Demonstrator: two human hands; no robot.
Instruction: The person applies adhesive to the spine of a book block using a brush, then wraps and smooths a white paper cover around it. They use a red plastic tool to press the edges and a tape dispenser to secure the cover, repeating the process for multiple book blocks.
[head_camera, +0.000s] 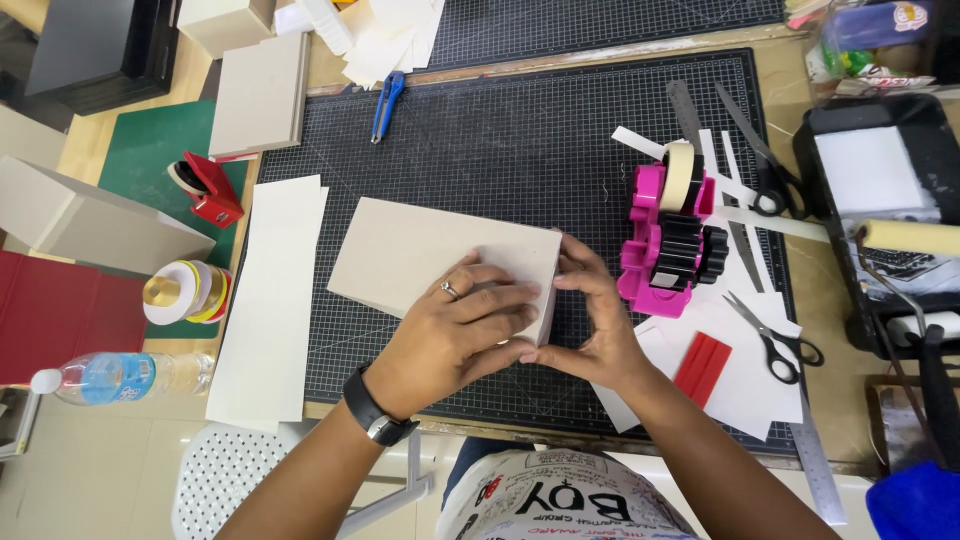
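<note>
Centre of the frame, I've got both hands on a grey cardboard piece (430, 262) lying on the black gridded cutting mat (500, 140). My left hand (450, 335), ring on one finger and a dark watch (378, 415) at the wrist, lies flat across the board's lower right part, fingers (500, 300) spread and pressing down, not curled round anything. My right hand (590, 320) is at the board's right edge, fingers bent against that edge with the thumb meeting the left hand's fingertips below it; it grips the edge lightly rather than closing fully. Just right of that hand stands a pink tape dispenser (665, 240) with a roll of pale tape on top, close but not touching. Lower right, a pair of black-handled scissors (775, 335) lies on white paper sheets beside a red strip (702, 368); a second pair of scissors (765, 165) sits further up. Left of the board, long white card strips (272, 300) run down the mat's edge. At the left side I see a red dispenser (210, 190), rolls of gold tape (185, 292), and a water bottle (120, 375) lying on the surface. A blue utility knife (388, 103) rests at top centre.
</note>
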